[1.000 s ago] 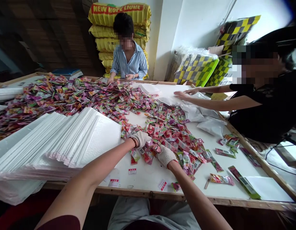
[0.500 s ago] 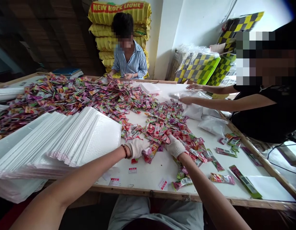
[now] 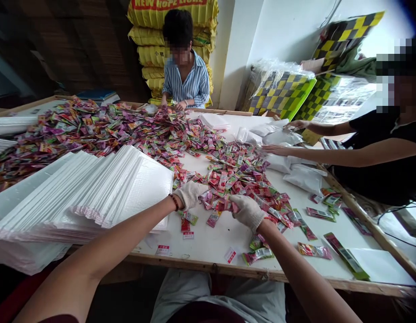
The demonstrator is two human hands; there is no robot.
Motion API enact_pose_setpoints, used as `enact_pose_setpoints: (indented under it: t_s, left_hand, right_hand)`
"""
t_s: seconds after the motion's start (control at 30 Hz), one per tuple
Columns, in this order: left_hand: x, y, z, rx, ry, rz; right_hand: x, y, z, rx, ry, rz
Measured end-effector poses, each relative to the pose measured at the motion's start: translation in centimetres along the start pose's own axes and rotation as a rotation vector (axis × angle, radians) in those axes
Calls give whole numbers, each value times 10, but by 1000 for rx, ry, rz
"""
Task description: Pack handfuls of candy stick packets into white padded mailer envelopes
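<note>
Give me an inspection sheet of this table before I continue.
Surface: white table, wooden rim; bare patch near the front edge.
Job's things: sachets heaped across it; white padded envelopes fanned at left.
Clutter: stray sachets and small labels by the front rim; filled white bags at right.
Grippers: left hand and right hand gloved, both in the sachets; whether either grip is closed, cannot tell.
Cables: black cable beyond the right rim.
Surroundings: yellow sacks, chequered boxes, striped-shirt co-worker, black-shirt co-worker.
</note>
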State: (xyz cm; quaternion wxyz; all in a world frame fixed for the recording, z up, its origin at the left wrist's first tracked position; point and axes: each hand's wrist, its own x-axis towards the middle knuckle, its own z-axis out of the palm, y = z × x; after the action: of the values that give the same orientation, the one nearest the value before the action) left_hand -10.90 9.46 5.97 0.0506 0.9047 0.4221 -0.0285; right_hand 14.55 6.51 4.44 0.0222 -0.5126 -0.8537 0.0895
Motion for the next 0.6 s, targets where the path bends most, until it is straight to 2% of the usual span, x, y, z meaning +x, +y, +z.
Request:
enact_pose_setpoints:
  t_s: [0.1, 0.17, 0.27, 0.37, 0.43, 0.53, 0.6]
  left_hand:
    - [17, -3, 3, 53, -63, 20]
    - [25, 0, 9, 77, -104, 56]
    - [27, 4, 13, 134, -150, 95]
    - [17, 1, 4, 96, -88, 78]
    - [5, -3, -7, 29, -48, 16]
    - [-17, -4, -18, -32, -113, -108]
    - [-29, -2, -16, -73, -171, -141]
  right_hand:
    - [6, -24, 8, -29, -139, -192]
    - [9, -36, 17, -82, -194, -200]
    - [5, -44, 27, -131, -194, -154]
    - [-7, -41, 29, -151, -131, -191]
    - [-14, -38, 27, -139, -98, -221]
    - [-13, -37, 24, -84, -88, -175]
    - [-4, -39, 23, -59, -59, -126]
